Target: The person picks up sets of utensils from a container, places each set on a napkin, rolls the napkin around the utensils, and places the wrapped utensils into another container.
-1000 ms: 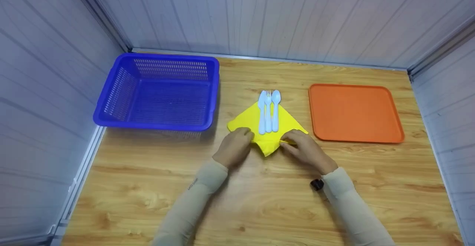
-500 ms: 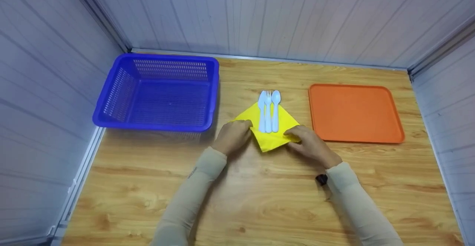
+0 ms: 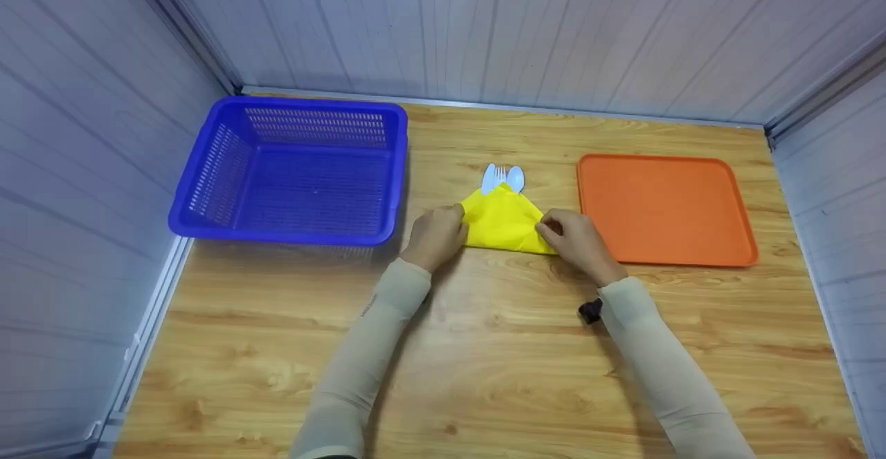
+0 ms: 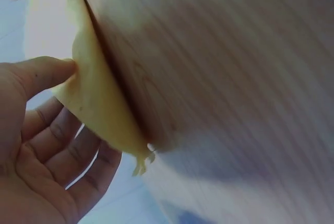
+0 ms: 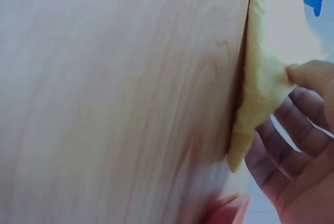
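Observation:
A yellow napkin (image 3: 504,227) lies on the table, its near part folded up over the handles of a white plastic knife (image 3: 489,179), fork (image 3: 500,176) and spoon (image 3: 516,178). Only the heads of the cutlery stick out past its far edge. My left hand (image 3: 435,236) pinches the napkin at its left side, thumb on top and fingers beneath, as the left wrist view shows. At the right side my right hand (image 3: 576,242) pinches it likewise; the right wrist view has the thumb pressing the yellow cloth (image 5: 261,83).
To the left stands a blue plastic basket (image 3: 400,168) with slotted walls. An orange tray (image 3: 668,210) lies flat at the right, close beside my right hand. Pale panels close off the back and both sides of the wooden table (image 3: 484,376).
The napkin's near corner, earlier pointing toward me, has been carried away from me and now covers the cutlery handles. Both hands have moved forward slightly with it.

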Motion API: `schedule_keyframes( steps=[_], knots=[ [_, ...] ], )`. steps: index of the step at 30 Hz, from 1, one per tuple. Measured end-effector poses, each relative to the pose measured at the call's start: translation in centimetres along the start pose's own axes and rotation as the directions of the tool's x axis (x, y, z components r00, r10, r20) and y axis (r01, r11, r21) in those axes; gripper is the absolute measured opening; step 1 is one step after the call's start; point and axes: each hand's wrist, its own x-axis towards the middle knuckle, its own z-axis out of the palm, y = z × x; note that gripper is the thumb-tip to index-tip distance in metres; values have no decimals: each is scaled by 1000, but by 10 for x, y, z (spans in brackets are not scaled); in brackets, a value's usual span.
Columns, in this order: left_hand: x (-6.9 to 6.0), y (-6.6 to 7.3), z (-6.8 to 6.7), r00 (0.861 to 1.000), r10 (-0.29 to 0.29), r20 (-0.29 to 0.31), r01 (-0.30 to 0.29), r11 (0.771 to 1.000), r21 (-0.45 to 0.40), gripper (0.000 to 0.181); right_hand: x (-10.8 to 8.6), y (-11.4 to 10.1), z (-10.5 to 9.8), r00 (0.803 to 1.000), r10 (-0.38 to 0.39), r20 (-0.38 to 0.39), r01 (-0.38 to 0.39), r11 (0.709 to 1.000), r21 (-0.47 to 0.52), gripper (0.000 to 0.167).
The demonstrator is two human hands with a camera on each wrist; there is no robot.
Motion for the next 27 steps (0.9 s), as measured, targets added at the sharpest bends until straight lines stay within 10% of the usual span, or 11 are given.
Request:
schedule_keyframes(
  steps=[17,21,27],
  knots=[
    [-1,13,4,988,-112,-109,136,961,240,10,9,-2,8,996,87,-11,-88,990,-106,18],
    [-5,31,5,991,56,-120,-16,951,310,14,10,-2,8,995,97,-2,-97,990,-104,19],
    [-11,60,15,958,241,157,-277,920,277,28,13,-3,8,992,126,-3,-126,984,-127,19]
  ],
)
